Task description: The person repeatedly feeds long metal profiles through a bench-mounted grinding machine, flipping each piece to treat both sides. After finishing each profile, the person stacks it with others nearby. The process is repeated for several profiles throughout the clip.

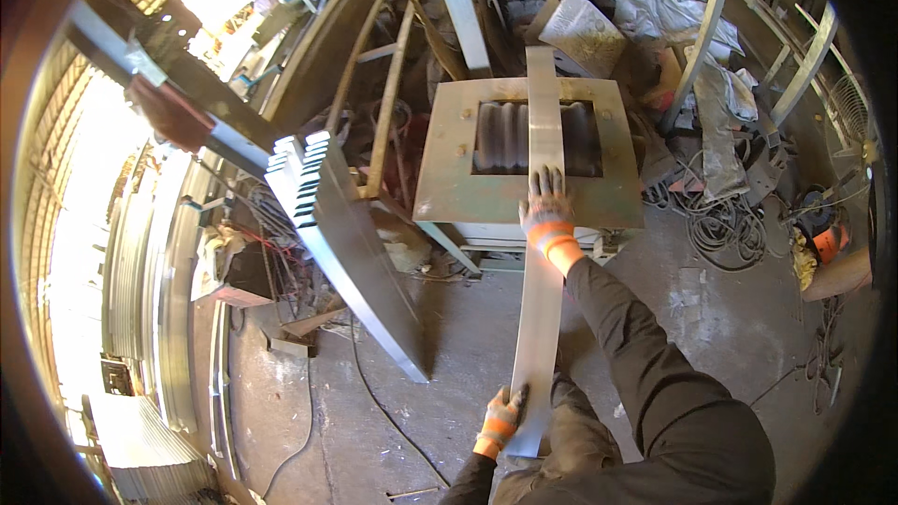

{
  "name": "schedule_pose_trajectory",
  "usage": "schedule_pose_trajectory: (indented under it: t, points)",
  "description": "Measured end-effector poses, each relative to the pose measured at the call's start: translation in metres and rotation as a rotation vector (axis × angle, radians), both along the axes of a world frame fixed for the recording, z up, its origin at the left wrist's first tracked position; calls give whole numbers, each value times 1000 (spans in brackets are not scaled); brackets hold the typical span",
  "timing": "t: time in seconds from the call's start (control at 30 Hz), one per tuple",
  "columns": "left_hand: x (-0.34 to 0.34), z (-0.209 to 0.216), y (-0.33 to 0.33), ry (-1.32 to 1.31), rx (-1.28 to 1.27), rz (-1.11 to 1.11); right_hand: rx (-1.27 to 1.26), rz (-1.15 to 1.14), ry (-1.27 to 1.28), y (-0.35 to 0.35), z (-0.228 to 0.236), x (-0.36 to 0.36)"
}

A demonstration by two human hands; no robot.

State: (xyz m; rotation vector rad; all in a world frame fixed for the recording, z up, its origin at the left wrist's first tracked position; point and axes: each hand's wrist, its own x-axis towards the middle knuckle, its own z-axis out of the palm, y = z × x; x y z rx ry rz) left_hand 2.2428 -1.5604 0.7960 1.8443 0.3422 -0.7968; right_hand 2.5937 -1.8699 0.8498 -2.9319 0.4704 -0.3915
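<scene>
A long flat metal bar (540,318) lies lengthwise across a green-grey machine (444,182) and reaches back toward my body. Its far part crosses over a square opening with a dark ridged roller (505,136) inside. My right hand (550,210), in a grey and orange glove, rests flat on the bar at the machine's near edge, fingers stretched forward. Near the bar's close end, my left hand (502,416), gloved the same way, grips its left edge; the fingers beneath are partly hidden. Left of the machine, several similar bars stand stacked on a slant (351,257).
A steel post (458,9) rises behind the machine. Coiled cables (725,229) lie on the floor at right, near scrap and crumpled silver sheeting (645,0). A dark cable (383,402) crosses the floor at left. Long metal lengths (173,290) are piled far left.
</scene>
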Motion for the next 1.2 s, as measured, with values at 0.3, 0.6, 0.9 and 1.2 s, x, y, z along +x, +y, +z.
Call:
schedule_pose_trajectory:
  t: [0.3, 0.6, 0.9, 1.2]
  points:
    - [-228, 50, 166, -42, 45, -127, -16, -23, 60, 165, -8, -243]
    - [-367, 106, 239, -537, 785, -176, 1012, -373, -52, 233, -22, -373]
    - [-247, 108, 219, 404, -92, 64, 2467, -21, -441, 155, -75, -313]
    - [30, 72, -17, -391, 297, -427, 19, 111, -222, -10, -23, -3]
